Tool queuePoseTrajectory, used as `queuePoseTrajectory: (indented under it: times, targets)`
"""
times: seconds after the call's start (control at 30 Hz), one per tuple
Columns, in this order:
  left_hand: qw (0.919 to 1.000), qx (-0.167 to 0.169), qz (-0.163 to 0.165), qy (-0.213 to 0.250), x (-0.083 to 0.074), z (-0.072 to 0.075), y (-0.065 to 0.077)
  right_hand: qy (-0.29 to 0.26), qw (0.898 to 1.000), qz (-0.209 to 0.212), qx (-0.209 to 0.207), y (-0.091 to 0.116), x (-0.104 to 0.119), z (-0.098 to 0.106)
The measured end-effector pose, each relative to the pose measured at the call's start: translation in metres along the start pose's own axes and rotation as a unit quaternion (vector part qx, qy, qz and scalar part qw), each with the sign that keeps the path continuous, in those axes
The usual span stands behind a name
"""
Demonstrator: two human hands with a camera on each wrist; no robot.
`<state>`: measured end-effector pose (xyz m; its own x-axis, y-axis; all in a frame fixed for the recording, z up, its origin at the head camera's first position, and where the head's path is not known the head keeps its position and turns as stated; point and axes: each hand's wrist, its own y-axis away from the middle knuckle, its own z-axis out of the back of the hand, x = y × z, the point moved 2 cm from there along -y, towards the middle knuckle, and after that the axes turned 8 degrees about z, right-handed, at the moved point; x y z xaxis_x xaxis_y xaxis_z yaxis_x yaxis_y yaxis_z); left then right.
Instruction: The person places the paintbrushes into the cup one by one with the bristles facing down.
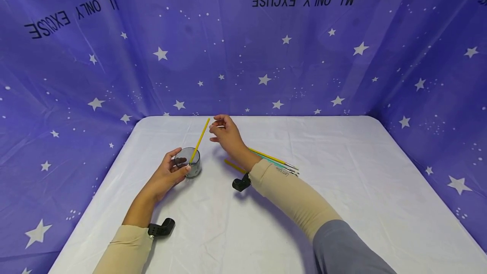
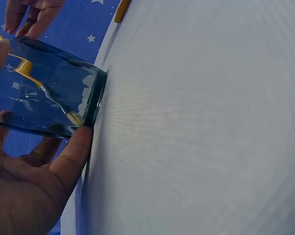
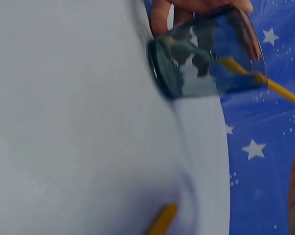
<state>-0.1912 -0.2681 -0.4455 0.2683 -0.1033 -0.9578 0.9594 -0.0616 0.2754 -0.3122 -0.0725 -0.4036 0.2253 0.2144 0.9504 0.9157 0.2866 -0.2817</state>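
My left hand (image 1: 165, 179) grips a clear bluish drinking glass (image 1: 195, 171) from its left side, thumb on the near side. The glass stands upright on the table. One paintbrush (image 1: 201, 136) with a yellow handle leans inside it, bristles (image 2: 75, 118) down at the base and handle sticking out past the rim. My right hand (image 1: 229, 136) is raised just right of the handle's top, fingers loosely bent and holding nothing; a small gap separates it from the brush. Only part of it shows at the right wrist view's edge.
More paintbrushes lie on the white table (image 1: 342, 189) beneath and beyond my right forearm: a yellow one (image 1: 271, 157), a teal one (image 1: 271, 160), and a yellow handle end (image 1: 233, 165) nearer the glass. A blue curtain (image 1: 236, 54) with white stars hangs behind the table.
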Motion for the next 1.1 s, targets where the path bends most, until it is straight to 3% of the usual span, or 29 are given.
queuePoseTrajectory:
  times: [0.23, 0.57, 0.67, 0.87, 1.1]
  targets:
    - [1.0, 0.003, -0.003, -0.002, 0.0, 0.002, 0.001, 0.058, 0.998, 0.004, 0.02, -0.008, 0.0, 0.027]
    - [1.0, 0.002, -0.005, -0.002, 0.001, 0.002, 0.0, 0.116, 0.992, -0.025, 0.032, -0.015, -0.009, 0.069]
    - [1.0, 0.003, -0.004, 0.001, 0.002, 0.002, 0.0, 0.158, 0.984, -0.043, 0.068, -0.013, -0.012, 0.079]
    - [1.0, 0.003, -0.001, 0.003, 0.002, 0.002, 0.0, 0.232, 0.956, -0.081, 0.161, -0.008, -0.017, 0.097]
    - [1.0, 0.001, 0.0, 0.002, 0.001, 0.001, 0.0, 0.286, 0.932, -0.105, 0.195, -0.007, -0.016, 0.114]
